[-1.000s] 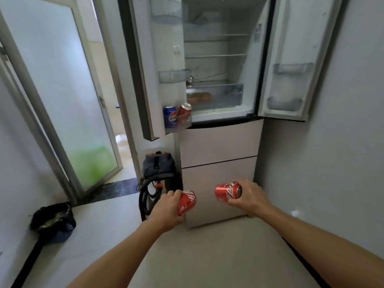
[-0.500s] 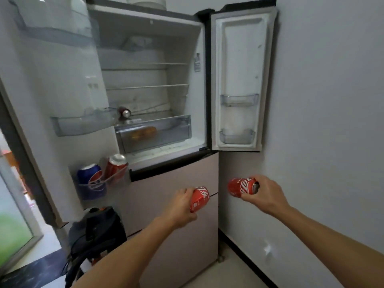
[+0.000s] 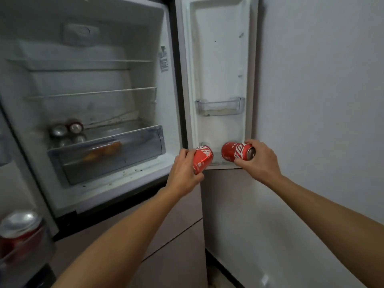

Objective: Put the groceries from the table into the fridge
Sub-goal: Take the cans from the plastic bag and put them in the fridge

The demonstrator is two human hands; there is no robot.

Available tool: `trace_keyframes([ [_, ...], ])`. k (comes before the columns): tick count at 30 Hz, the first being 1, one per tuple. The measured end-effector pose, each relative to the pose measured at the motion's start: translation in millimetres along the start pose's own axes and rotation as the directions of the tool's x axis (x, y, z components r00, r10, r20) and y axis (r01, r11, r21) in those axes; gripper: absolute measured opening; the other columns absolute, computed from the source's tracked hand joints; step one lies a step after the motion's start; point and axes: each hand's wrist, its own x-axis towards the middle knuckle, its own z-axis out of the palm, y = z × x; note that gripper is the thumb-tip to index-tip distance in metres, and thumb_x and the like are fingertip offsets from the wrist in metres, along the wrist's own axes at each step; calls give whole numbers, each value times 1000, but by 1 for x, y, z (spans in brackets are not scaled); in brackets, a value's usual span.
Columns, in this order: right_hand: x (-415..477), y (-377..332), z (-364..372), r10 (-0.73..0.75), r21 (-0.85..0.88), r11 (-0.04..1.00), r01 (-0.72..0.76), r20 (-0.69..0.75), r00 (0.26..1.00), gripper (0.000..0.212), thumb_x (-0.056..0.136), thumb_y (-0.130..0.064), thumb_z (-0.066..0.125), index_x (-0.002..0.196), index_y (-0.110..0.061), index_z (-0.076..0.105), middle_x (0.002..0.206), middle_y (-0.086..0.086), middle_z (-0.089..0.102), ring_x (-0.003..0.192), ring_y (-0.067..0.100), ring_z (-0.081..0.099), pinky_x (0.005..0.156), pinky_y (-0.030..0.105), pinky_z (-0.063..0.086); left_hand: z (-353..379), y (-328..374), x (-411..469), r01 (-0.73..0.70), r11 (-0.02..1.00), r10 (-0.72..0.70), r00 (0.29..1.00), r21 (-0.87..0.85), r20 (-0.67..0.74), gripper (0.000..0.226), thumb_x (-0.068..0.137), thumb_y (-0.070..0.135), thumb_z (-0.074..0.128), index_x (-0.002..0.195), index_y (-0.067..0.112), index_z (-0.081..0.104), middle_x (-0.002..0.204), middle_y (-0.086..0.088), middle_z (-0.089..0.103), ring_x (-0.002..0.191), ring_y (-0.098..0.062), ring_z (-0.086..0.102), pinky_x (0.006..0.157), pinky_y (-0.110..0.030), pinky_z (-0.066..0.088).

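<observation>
Beside white wall [image 3: 311, 80], open fridge [image 3: 170, 90], glass shelves [image 3: 89, 92].

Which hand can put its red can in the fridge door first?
Probably the right hand: its can already hangs right in front of the open door's bottom bin. The left hand sits nearer the fridge's middle.

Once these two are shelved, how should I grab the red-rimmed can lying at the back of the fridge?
Grip the red-rimmed can around its round body, reaching in from the front over the clear crisper drawer. It lies on its side, silver end facing you, another silver-ended can close on its left, so come from above.
</observation>
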Motion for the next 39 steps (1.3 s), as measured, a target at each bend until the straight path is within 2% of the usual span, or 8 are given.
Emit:
trace_keyframes([
  [4,68,22,28,-55,-15,998,55,9,998,73,65,-40,81,129,-23,51,120,4,59,100,20,60,84,32,50,27,-1,70,4,1000,-4,999,-4,-50,77,75,29,78,138,24,35,129,2,43,114,-15,45,92,-31,49],
  [8,114,48,55,-87,-82,992,96,110,990,71,64,-47,79,127,-26,52,120,-1,61,101,16,59,83,27,48,56,-5,115,71,997,-71,997,-6,-26,74,72,26,81,133,24,38,129,1,47,115,-17,48,93,-36,51],
  [13,134,71,80,-113,-81,989,124,134,984,67,61,-51,77,122,-33,53,116,-7,60,103,13,57,84,29,49,79,-14,140,126,992,-126,991,-3,-33,71,68,28,83,125,24,40,123,0,50,109,-17,54,87,-36,55],
  [18,140,81,92,-123,-84,987,135,142,982,70,65,-55,76,125,-30,50,119,-4,58,107,14,55,87,32,51,93,-20,155,98,995,-97,995,38,-21,71,70,33,82,128,21,43,125,-1,50,111,-18,52,94,-34,50],
  [27,119,74,85,-110,-233,954,189,313,943,95,80,-70,54,151,-24,11,151,2,30,136,24,29,101,44,39,80,-32,130,13,998,-20,994,60,107,81,83,43,66,149,28,21,149,0,33,134,-19,36,105,-34,35],
  [33,75,33,84,-411,-270,867,419,91,907,58,79,-47,57,128,-17,53,129,9,52,117,28,48,89,43,45,39,-60,58,111,984,-118,992,141,42,37,90,31,60,125,19,54,117,0,56,103,-14,53,81,-25,43],
  [36,37,-11,100,-506,-116,842,527,170,845,49,80,-47,43,114,-17,63,111,4,61,100,23,57,73,31,45,16,-84,9,217,953,-234,970,212,59,27,89,30,60,113,19,62,103,0,64,91,-17,59,75,-32,51],
  [39,0,-45,128,-560,35,816,578,303,771,38,85,-42,50,111,-19,66,105,-1,64,96,17,60,71,26,41,-8,-109,-48,313,910,-341,938,273,62,32,88,32,57,116,19,62,101,1,66,90,-17,61,78,-37,54],
])
